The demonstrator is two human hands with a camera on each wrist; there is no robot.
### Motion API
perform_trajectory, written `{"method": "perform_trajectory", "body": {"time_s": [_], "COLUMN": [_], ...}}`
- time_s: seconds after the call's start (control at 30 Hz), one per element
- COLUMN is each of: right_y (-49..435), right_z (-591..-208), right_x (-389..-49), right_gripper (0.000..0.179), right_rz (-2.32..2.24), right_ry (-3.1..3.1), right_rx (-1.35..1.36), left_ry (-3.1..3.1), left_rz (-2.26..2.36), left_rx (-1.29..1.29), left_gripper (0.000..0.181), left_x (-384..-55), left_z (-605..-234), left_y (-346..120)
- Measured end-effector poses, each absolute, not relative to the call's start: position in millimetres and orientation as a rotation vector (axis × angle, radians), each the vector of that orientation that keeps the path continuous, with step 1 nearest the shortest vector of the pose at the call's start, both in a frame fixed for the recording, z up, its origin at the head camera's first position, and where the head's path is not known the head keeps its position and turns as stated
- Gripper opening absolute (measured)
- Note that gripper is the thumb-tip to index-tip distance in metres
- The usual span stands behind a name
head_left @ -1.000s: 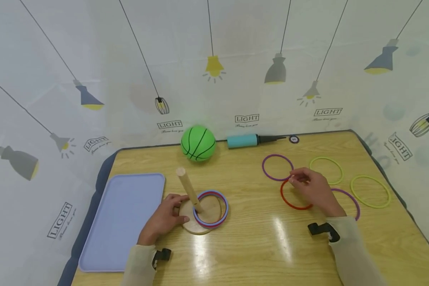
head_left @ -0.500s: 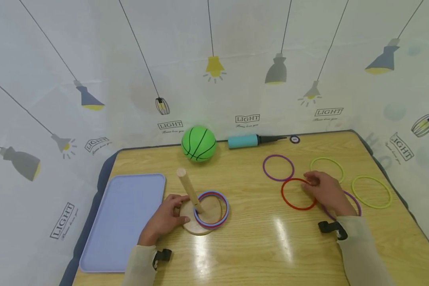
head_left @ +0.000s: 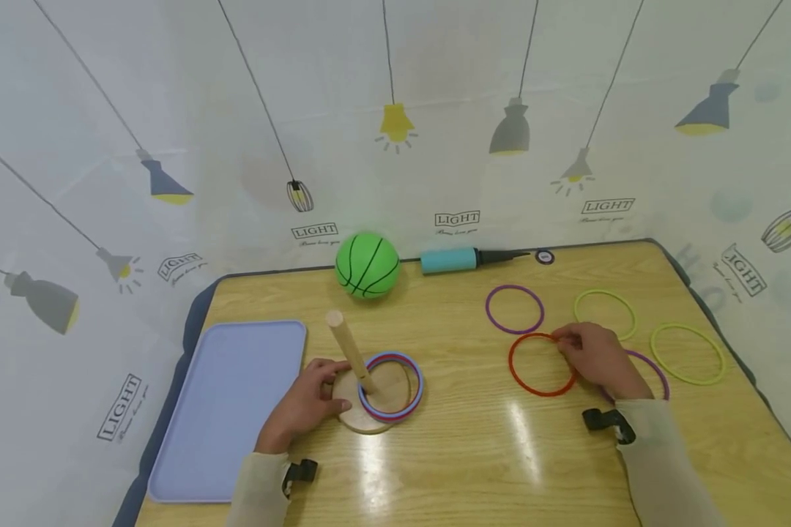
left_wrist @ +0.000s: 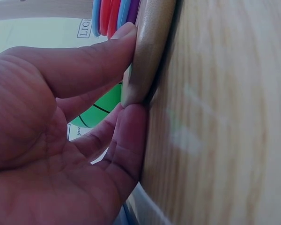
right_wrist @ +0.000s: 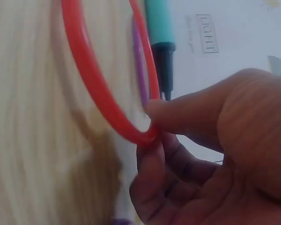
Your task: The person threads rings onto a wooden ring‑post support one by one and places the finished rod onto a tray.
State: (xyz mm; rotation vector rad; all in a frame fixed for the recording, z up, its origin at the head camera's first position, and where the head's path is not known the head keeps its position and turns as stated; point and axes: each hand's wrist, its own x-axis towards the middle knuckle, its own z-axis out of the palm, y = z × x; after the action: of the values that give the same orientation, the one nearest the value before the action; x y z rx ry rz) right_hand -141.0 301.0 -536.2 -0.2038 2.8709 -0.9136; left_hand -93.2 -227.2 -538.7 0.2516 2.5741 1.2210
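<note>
My right hand [head_left: 596,359] pinches the near-right side of a red ring [head_left: 543,395] between thumb and fingertips. In the right wrist view the red ring [right_wrist: 91,77] is tilted up, and a shadow falls on the table beside it. My left hand [head_left: 303,406] holds the left rim of a round wooden base [head_left: 359,422] with an upright peg [head_left: 346,340]. Its thumb lies over the rim and the fingers are at the edge in the left wrist view. Several stacked rings [left_wrist: 114,16], blue, red and purple, lie around the peg on the base.
A purple ring [head_left: 488,311], a second purple ring [head_left: 662,377] and two yellow-green rings [head_left: 635,318] lie around the right hand. A lilac tray [head_left: 231,410] stands left. At the back are a green ball [head_left: 367,265], a teal pump [head_left: 448,260] and a small round disc [head_left: 544,257].
My right hand has moved off to the right, then taken hold of the red ring and shifted it slightly left and nearer. The left hand stays on the wooden base.
</note>
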Motion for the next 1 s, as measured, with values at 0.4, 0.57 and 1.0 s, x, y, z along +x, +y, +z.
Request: {"method": "perform_trajectory", "body": {"time_s": [0.4,0.57,1.0], "right_y": [284,275,236], "right_z": [-512,-498,-463], "right_x": [-138,-133,-122], "right_gripper": [0.024,0.027,0.031], "right_rz": [-1.081,-1.239,-1.578], "right_ry": [2.82,2.723,2.64], "right_rx": [-0.264,-0.278,-0.36], "left_ry": [2.556,2.549,2.549], "left_rz": [1.245,1.247,1.24], "left_rx": [0.246,0.25,0.265], "left_gripper": [0.065,0.065,0.065], "left_x": [-92,-93,-94], "left_z": [-537,-539,-541], "left_y": [-227,-227,-228]}}
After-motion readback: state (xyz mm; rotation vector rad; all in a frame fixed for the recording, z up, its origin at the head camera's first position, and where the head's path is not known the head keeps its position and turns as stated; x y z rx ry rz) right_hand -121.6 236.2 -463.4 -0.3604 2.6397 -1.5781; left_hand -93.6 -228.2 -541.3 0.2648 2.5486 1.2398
